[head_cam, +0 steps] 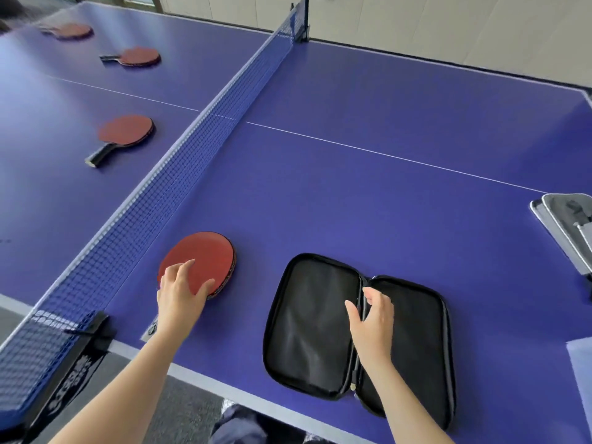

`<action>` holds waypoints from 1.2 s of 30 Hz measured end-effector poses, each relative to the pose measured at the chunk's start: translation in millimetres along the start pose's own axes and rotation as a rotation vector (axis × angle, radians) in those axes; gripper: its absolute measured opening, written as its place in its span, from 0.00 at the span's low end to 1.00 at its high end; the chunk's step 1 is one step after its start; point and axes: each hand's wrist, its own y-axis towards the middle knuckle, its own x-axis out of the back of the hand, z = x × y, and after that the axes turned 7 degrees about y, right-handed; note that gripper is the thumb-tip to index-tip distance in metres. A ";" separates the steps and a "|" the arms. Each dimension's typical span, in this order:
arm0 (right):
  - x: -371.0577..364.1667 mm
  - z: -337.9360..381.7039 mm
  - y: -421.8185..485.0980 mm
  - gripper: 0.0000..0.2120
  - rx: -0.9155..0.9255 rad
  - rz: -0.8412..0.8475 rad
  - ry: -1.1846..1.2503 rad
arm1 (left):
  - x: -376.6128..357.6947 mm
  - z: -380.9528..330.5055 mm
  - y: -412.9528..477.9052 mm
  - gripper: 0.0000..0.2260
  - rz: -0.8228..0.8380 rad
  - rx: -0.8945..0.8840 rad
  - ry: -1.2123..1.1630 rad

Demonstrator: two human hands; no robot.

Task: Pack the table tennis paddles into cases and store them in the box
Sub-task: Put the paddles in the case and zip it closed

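Head view: beyond the net (192, 145), three red paddles (126, 131) lie flat; the left hand (179, 294), fingers spread, rests on a fourth paddle (205, 256); the right hand (373, 318), loosely open, touches the unzipped black case's (310, 328) spine.

A red paddle (205, 261) lies flat near the net, rubber up, its handle hidden. Beside it a black zip case (358, 334) lies opened flat, both halves empty. Three more red paddles (126, 131) lie flat beyond the net, well apart
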 end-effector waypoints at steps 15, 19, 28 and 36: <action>-220.9 121.4 -52.6 0.20 -0.272 0.191 0.200 | 19.7 91.7 99.0 0.26 0.265 0.169 -0.399; -244.7 132.5 -51.2 0.25 -0.363 0.170 0.184 | 12.5 90.9 111.1 0.28 0.371 0.170 -0.425; -262.2 141.9 -39.3 0.26 -0.421 0.159 0.087 | 1.1 87.7 115.8 0.30 0.430 0.135 -0.324; -252.7 138.6 -35.7 0.26 -0.429 0.139 0.108 | 4.1 74.9 105.2 0.30 0.372 0.170 -0.383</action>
